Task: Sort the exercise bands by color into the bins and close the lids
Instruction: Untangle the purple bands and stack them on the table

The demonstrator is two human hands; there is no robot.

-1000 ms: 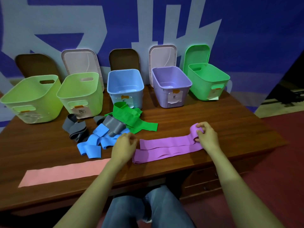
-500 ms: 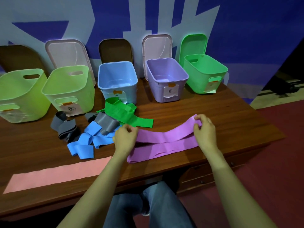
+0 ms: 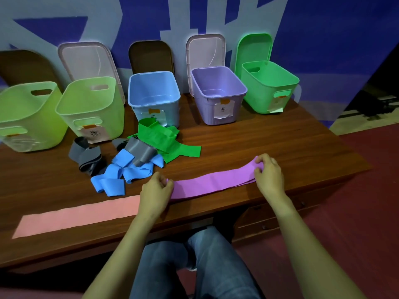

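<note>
A purple band [image 3: 212, 181] lies folded over itself on the wooden table [image 3: 269, 143]. My left hand [image 3: 155, 192] pinches its left end and my right hand [image 3: 268, 174] pinches its right end. A pink band [image 3: 75, 214] lies flat near the front edge. Blue bands [image 3: 121, 174], grey bands [image 3: 90, 156] and a green band [image 3: 166, 140] lie in a heap behind my left hand. Along the back stand two lime bins [image 3: 26, 117] [image 3: 92, 108], a blue bin [image 3: 154, 94], a purple bin [image 3: 218, 93] and a green bin [image 3: 269, 85], all with no lid on.
Lids lean upright against the wall behind the bins: a green lid [image 3: 253, 50], two pale pink lids [image 3: 206, 50] [image 3: 86, 61] and two brown lids [image 3: 151, 56] [image 3: 21, 65]. My knees [image 3: 194, 255] are below the table's front edge. Red floor lies to the right.
The upper layer of the purple band has been laid down over the lower one, so the two layers now line up. Both hands kept hold of its ends.
</note>
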